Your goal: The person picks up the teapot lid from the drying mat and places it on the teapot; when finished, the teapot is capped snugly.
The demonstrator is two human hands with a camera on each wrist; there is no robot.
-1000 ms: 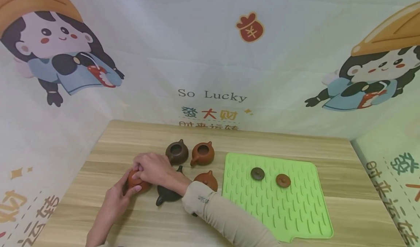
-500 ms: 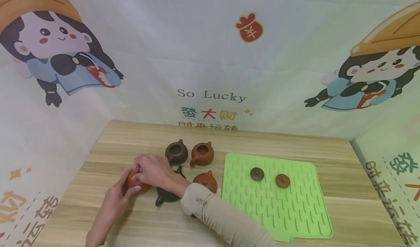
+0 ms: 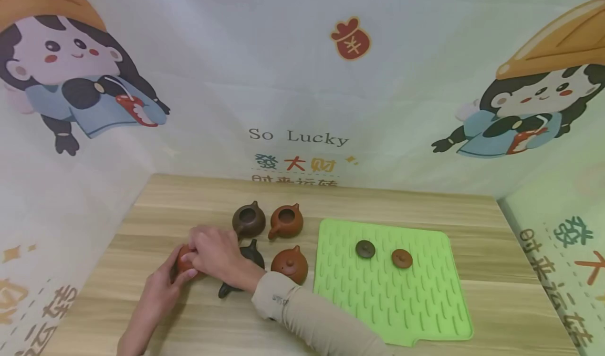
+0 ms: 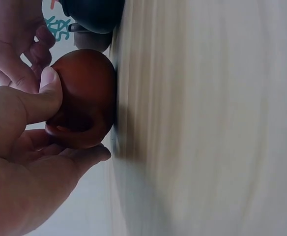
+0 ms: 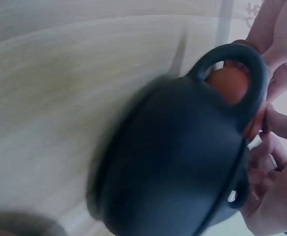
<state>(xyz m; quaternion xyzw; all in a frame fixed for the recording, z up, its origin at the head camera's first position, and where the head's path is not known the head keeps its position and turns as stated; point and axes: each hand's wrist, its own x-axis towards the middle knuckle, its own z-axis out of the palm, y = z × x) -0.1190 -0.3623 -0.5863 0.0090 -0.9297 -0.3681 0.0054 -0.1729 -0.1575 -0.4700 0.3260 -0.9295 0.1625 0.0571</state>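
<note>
A small red-brown teapot [image 3: 184,263] stands on the wooden table [image 3: 189,319], left of centre. My left hand [image 3: 179,272] grips its side; in the left wrist view the thumb lies across the pot [image 4: 87,93] and the fingers [image 4: 84,155] curl under it. My right hand [image 3: 200,251] covers the top of the same pot with curled fingers, so its lid is hidden. In the right wrist view a black teapot [image 5: 178,157] fills the frame, with the red-brown pot [image 5: 229,83] showing through its handle.
The black teapot [image 3: 252,255] lies under my right wrist. Behind it stand a dark brown open pot [image 3: 248,220] and a red-brown open pot [image 3: 285,221]; a lidded red-brown pot [image 3: 290,264] is beside it. A green mat [image 3: 392,303] at the right carries two lids [image 3: 365,249] [image 3: 402,258].
Both hands stay on the red-brown teapot in much the same grip. The head view has drifted slightly, so everything sits a little further left.
</note>
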